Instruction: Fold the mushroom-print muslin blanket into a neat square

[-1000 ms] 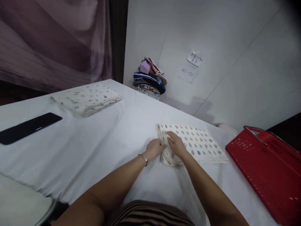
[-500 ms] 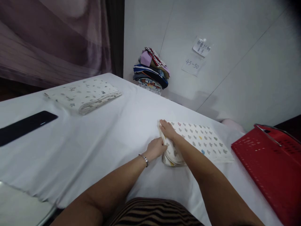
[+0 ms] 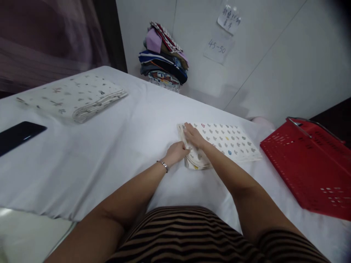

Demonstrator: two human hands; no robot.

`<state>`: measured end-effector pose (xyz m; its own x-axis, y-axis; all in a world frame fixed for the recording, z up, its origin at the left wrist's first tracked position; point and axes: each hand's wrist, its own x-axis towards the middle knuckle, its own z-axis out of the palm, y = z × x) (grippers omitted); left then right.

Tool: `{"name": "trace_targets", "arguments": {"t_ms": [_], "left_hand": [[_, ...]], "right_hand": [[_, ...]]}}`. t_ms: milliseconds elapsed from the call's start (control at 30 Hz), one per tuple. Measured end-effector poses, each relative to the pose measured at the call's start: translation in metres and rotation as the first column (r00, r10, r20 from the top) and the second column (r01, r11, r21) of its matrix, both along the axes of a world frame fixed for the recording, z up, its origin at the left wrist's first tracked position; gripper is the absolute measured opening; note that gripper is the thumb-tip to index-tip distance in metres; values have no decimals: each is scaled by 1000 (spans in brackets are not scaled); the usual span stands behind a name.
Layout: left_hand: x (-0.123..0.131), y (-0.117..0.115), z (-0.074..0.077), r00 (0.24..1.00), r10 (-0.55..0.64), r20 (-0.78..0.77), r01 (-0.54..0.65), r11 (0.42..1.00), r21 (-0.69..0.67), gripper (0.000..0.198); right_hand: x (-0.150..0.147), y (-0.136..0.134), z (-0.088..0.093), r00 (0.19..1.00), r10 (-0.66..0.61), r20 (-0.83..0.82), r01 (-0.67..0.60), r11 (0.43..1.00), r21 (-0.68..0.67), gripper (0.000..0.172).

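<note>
A white cloth (image 3: 233, 140) printed with small grey, yellow, blue and red motifs lies folded in layers on the white-covered table. At its left end, my left hand (image 3: 176, 151) pinches the layered edge between thumb and fingers; a bracelet circles that wrist. My right hand (image 3: 194, 137) rests flat on the top layer beside it, fingers stretched toward the far left corner. The forearm crosses over part of the cloth and hides it. Rounded folds show at the near left corner.
Another folded patterned cloth (image 3: 79, 96) lies on the table (image 3: 137, 120) at left, with a black phone-like slab (image 3: 22, 135) nearer. A red basket (image 3: 298, 164) stands at right. Folded clothes (image 3: 164, 54) are stacked against the wall behind.
The camera view has shifted, so things sit higher and more to the left. My right hand looks flatter on the folded end, while my left hand keeps its pinch.
</note>
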<state>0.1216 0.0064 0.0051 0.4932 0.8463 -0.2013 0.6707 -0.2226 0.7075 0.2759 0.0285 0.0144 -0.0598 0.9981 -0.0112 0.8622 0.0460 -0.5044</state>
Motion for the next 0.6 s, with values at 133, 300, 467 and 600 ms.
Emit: {"name": "trace_targets", "arguments": {"t_ms": [133,300,467,600], "left_hand": [[1,2,0,1000,-4,3,4,1000,-2,21],[1,3,2,1000,-3,17,4,1000,-25,14],[0,4,5,1000,-28,-6,28,999,-29,14],[-1,5,2,1000,-21,15,21,1000,-21,16]], "right_hand": [[1,-61,-3,1000,0,9,-1,1000,25,59],[-11,-102,-19,985,18,170,-22,1000,18,61],[-19,-103,-16,959,21,281,-23,1000,4,62],[-25,-110,-18,943,-17,333,7,1000,30,65]]}}
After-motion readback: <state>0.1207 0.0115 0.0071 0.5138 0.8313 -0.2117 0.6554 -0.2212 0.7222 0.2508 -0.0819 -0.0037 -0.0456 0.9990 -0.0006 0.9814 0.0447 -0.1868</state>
